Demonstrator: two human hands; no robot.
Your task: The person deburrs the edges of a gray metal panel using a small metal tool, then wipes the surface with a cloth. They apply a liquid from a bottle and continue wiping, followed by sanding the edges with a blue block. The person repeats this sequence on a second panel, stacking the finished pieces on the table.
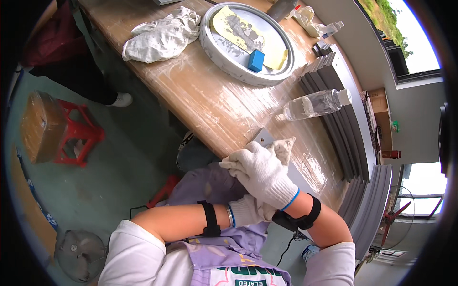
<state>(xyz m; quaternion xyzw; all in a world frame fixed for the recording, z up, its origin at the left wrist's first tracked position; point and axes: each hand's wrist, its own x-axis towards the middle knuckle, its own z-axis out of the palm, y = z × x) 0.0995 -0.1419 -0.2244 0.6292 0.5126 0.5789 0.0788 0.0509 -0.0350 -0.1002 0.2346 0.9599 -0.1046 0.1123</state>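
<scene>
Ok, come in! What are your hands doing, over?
Right hand pressing cloth onto grey panel. Left hand tucked under right wrist. Water bottle lies nearby, apart.

Two gloved hands point(260, 174), two bottles point(315, 104), one red stool point(76, 136).

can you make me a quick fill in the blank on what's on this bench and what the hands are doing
1. Both hands, the right hand over the left hand, wear white ____.
2. The round tray holds a small ____ block.
3. The clear plastic bottle lies on its ____.
4. The right hand presses a cloth onto a flat grey ____.

Missing words: gloves; blue; side; panel
</scene>
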